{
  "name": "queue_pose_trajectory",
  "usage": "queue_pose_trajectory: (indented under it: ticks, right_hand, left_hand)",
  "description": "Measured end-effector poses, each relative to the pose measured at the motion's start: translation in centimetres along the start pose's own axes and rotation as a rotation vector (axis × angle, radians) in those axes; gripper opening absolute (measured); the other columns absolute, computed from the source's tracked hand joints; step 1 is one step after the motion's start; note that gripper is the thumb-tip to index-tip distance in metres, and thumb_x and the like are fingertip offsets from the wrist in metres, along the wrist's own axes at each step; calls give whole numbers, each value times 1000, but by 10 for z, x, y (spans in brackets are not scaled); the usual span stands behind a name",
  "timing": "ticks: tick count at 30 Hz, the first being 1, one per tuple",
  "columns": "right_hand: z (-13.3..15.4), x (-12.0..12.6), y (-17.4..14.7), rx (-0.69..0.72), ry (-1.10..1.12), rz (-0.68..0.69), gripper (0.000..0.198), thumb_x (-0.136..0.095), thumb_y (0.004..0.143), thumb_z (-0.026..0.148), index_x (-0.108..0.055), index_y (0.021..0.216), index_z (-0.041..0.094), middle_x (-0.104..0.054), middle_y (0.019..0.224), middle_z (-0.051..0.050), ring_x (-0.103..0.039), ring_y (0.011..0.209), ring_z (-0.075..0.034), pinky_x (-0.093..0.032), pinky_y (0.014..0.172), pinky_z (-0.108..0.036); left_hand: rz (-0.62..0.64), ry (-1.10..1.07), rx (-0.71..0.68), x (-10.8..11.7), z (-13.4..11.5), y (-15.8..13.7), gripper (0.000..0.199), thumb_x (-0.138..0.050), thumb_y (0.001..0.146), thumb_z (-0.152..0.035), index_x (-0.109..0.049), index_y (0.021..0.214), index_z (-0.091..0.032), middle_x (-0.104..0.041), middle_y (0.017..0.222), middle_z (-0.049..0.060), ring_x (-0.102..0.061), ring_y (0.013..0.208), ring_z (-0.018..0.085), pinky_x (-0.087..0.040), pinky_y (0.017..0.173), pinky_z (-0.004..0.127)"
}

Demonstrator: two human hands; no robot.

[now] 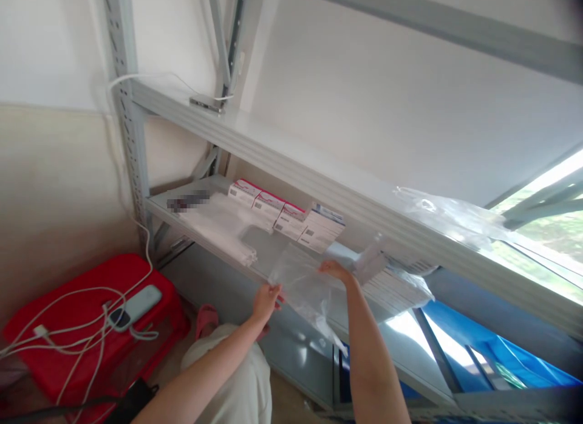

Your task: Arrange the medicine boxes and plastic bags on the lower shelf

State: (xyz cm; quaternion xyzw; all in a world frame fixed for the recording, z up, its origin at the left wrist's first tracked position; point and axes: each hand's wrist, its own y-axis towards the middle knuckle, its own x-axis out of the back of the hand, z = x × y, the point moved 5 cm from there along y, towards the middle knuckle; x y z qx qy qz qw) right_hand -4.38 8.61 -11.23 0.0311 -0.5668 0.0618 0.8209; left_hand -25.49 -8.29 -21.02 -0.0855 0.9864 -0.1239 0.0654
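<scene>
A clear plastic bag (pixel 303 284) is stretched out between both hands, over the front part of the lower shelf. My left hand (pixel 266 302) pinches its near left edge, just in front of the shelf lip. On the bag's right side, the fingers of my right hand (pixel 336 270) are closed on the film. Behind it stands a row of several small white boxes with pink and blue tops (pixel 279 215). To the left lies a flat stack of clear plastic bags (pixel 218 226). Packets in clear wrap (pixel 396 284) lie right of my right hand.
The upper shelf (pixel 282 150) runs above my hands and bears a crumpled clear plastic bag (pixel 449 214) and a small grey device (pixel 207 103). At lower left, a red stool (pixel 150 333) holds a power bank (pixel 136 307) and white cables. Blue sheeting (pixel 492 333) shows lower right.
</scene>
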Motion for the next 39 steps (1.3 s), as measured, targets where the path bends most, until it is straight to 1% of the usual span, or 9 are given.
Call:
queue_pose_trajectory:
  ticks: [3, 10, 14, 17, 22, 29, 34, 36, 39]
  right_hand:
    - [-1, 4, -8, 30, 228, 189, 17, -66, 68, 26, -64, 56, 14, -60, 57, -2, -54, 58, -14, -43, 61, -26]
    - [40, 64, -22, 229, 570, 33, 37, -67, 64, 46, -66, 82, 14, -60, 72, -2, -47, 55, -9, -34, 49, -21]
    - [90, 89, -24, 285, 593, -23, 48, -64, 67, 49, -65, 102, 16, -64, 88, -5, -49, 60, -10, -34, 51, -20]
    - [133, 90, -12, 367, 606, -17, 49, -61, 71, 47, -63, 109, 17, -64, 97, -6, -52, 68, -11, -37, 56, -20]
    - [198, 58, 31, 439, 614, 53, 45, -59, 73, 45, -63, 104, 14, -64, 91, -6, -52, 69, -11, -38, 58, -20]
    - [290, -14, 89, 452, 325, 181, 37, -44, 86, 42, -65, 93, 13, -63, 77, -5, -53, 64, -13, -40, 58, -22]
    - [329, -54, 113, 355, 141, 119, 36, -43, 89, 36, -70, 88, 12, -65, 70, -6, -57, 62, -15, -42, 61, -24]
    - [339, -65, 117, 314, 53, 92, 32, -45, 88, 32, -71, 88, 12, -68, 75, -9, -62, 69, -18, -43, 65, -26]
    - [350, -75, 120, 281, -71, 26, 33, -44, 89, 29, -70, 94, 10, -69, 91, -16, -64, 88, -25, -45, 75, -32]
  left_hand:
    - [-6, 15, -147, 5, -12, -11, 49, -45, 85, -54, -63, 74, -10, -68, 65, 8, -57, 45, 11, -44, 48, 22]
    - [-120, -12, -410, 35, -73, -34, 41, -47, 85, -52, -61, 71, -16, -67, 67, 5, -65, 63, 18, -49, 59, 26]
    - [-156, -224, -502, 73, -122, -32, 44, -52, 81, -55, -62, 96, -14, -69, 76, 5, -64, 61, 16, -50, 56, 25]
    - [-214, -305, -535, 109, -149, -23, 51, -58, 76, -57, -58, 102, -13, -68, 74, 5, -62, 55, 14, -49, 53, 24]
    - [-348, -338, -552, 174, -165, 5, 58, -62, 70, -58, -49, 105, -13, -65, 66, 1, -57, 45, 11, -46, 48, 21]
    - [-539, -287, -474, 248, -146, 38, 48, -60, 70, -39, -44, 108, -16, -60, 60, -4, -51, 40, 9, -42, 45, 20]
    - [-759, -132, -407, 278, -129, 52, 41, -48, 79, -27, -41, 117, -15, -52, 52, -8, -49, 40, 12, -41, 45, 21]
    - [-858, 13, -371, 282, -127, 55, 41, -47, 83, -27, -40, 121, -14, -50, 51, -7, -53, 45, 16, -44, 51, 25]
    - [-972, 184, -280, 277, -125, 57, 41, -43, 88, -28, -39, 125, -12, -58, 61, 0, -62, 60, 23, -48, 64, 35]
